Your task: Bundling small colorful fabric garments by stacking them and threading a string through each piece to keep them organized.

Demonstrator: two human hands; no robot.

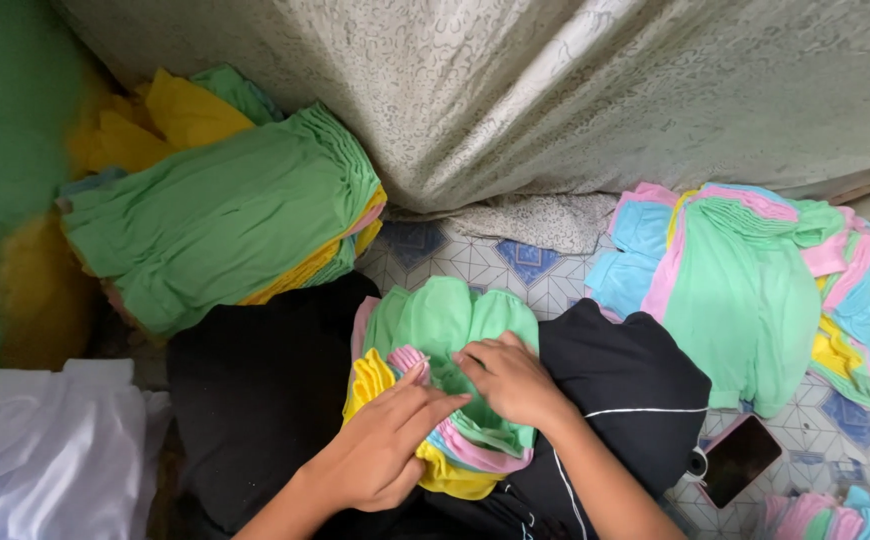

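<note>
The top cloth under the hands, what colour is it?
Light green top cloth, seen in the head view.

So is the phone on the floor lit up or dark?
Dark. The phone lies flat on the tiled floor beside the black-clad knee, its screen black.

Bare forearms; black trousers (635,385) with thin white piping.
</note>
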